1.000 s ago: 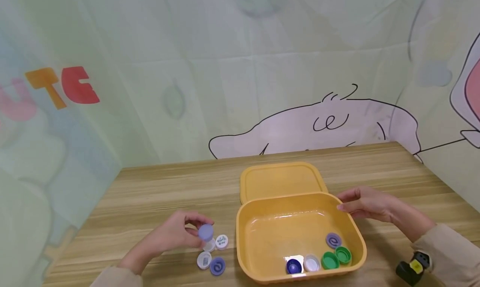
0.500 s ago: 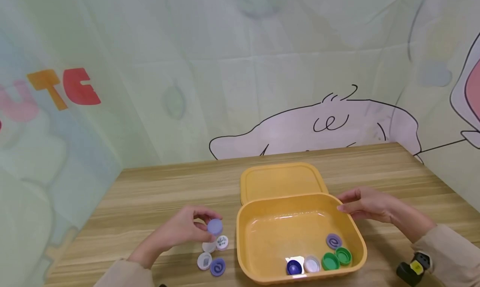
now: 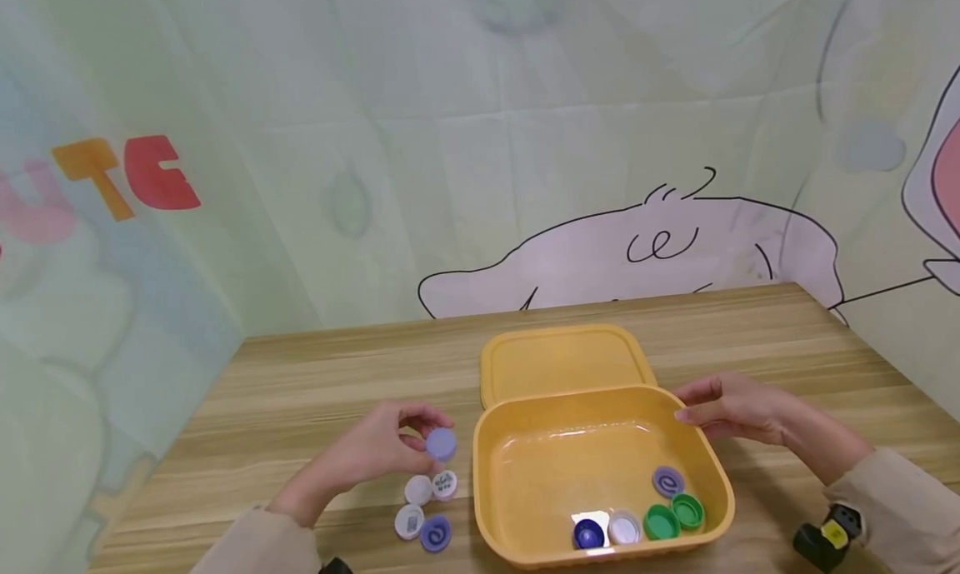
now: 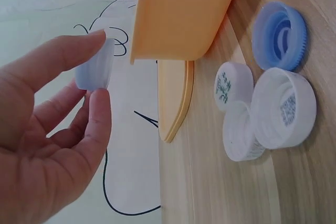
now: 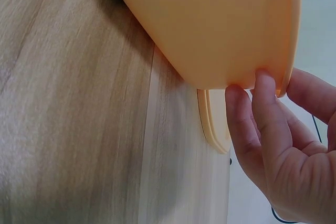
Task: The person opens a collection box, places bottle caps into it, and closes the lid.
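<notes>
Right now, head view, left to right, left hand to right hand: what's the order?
Left hand, the lilac cap it pinches, then dark blue cap, white cap, left green cap and right green cap (all four in the yellow box), right hand.

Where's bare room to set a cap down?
Free: the wooden table left of the yellow lid, beyond the left hand; the yellow box's floor, left and back. Crowded: the box's near and right sides (five bottle caps), and the table by its left wall (four caps).
</notes>
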`<state>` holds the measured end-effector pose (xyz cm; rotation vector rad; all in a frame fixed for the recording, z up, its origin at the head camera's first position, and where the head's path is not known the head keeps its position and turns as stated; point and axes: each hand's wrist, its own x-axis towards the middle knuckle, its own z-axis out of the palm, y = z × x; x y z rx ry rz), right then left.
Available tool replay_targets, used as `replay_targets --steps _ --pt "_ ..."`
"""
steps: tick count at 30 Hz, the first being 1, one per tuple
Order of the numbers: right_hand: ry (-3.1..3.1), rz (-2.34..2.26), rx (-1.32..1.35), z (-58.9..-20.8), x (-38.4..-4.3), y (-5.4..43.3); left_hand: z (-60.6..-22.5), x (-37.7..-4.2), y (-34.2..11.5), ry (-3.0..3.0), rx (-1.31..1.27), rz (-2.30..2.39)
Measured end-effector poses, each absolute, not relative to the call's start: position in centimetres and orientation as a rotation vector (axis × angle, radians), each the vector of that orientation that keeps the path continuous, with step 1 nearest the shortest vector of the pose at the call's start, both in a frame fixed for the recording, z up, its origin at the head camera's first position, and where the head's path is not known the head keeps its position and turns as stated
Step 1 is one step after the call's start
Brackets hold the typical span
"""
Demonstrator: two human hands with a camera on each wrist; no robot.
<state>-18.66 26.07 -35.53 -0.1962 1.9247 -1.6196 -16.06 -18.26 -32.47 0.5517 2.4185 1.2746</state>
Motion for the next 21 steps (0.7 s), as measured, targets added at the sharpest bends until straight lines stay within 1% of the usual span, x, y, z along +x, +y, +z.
replay_targets --steps 21 --pt "1.927 -1.622 -0.183 -35.5 -18.6 26.0 -31.5 -17.1 -15.2 2.378 0.707 1.32"
